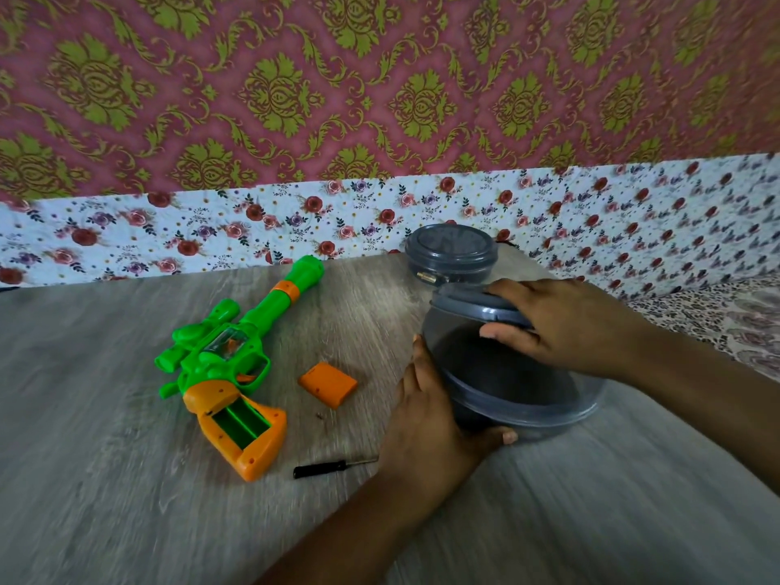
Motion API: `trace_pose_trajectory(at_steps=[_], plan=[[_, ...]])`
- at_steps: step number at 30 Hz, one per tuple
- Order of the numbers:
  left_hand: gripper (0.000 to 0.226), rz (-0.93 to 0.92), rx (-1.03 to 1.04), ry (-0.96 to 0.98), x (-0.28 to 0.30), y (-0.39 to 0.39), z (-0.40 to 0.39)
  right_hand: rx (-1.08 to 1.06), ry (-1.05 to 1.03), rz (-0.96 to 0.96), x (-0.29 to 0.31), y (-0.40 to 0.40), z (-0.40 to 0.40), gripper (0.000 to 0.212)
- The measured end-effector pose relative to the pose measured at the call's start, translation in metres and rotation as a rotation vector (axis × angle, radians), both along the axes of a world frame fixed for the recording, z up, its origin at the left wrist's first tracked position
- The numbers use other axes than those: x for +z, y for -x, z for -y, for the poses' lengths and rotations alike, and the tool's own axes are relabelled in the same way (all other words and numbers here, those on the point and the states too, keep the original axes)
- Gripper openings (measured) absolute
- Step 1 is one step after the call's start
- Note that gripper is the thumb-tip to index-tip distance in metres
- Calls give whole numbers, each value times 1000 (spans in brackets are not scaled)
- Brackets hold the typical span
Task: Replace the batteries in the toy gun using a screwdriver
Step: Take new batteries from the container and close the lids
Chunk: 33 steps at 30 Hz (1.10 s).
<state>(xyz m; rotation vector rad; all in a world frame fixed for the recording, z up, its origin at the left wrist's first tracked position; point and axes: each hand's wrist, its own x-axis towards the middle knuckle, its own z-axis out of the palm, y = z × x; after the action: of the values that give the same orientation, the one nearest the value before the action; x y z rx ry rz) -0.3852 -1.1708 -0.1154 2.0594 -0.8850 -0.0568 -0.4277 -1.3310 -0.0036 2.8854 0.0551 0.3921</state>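
Note:
A green and orange toy gun point(236, 356) lies on the wooden table, its battery compartment point(241, 420) open and showing no batteries. The orange battery cover point(328, 384) lies to its right, with a tiny screw point(320, 415) just below it. A small black screwdriver point(333, 467) lies near the front. My left hand point(430, 420) grips the lower side of a tilted grey translucent container point(506, 373). My right hand point(561, 327) grips that container's lid point(477, 304).
A second grey container point(450, 251) with a lid stands behind the first, something brass-coloured showing through its wall. The table meets a floral wall strip point(211, 230) at the back. A patterned cloth point(734, 323) lies off the table's right edge.

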Motion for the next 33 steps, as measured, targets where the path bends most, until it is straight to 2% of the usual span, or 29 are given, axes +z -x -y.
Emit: trace_pose_trajectory(at_steps=[6, 12, 18, 22, 24, 26, 27, 28, 31, 33], plan=[[133, -37, 12, 7, 1, 1, -1, -9, -210, 8, -11, -19, 34, 64], [133, -59, 13, -24, 4, 0, -1, -39, -269, -35, -20, -38, 42, 50], [133, -73, 6, -21, 3, 0, -1, -59, -386, -27, -19, -49, 43, 54], [133, -84, 3, -22, 4, 0, -1, -108, -392, -102, -14, -48, 42, 54], [133, -71, 2, -9, 3, 0, -2, -107, -325, 7, -9, -39, 38, 52], [133, -56, -5, 13, 2, 0, -2, -52, -324, 205, -5, -23, 28, 39], [133, -46, -10, 23, 2, 0, -2, -32, -335, 238, -4, -14, 19, 34], [133, -37, -13, 31, 1, 0, -2, -33, -328, 199, -5, -6, 11, 29], [133, -32, -25, 50, 2, 0, -3, -199, -180, -190, -15, 6, -11, 15], [134, -40, -28, 52, 3, 1, -3, -325, -120, -358, -18, 6, -18, 15]])
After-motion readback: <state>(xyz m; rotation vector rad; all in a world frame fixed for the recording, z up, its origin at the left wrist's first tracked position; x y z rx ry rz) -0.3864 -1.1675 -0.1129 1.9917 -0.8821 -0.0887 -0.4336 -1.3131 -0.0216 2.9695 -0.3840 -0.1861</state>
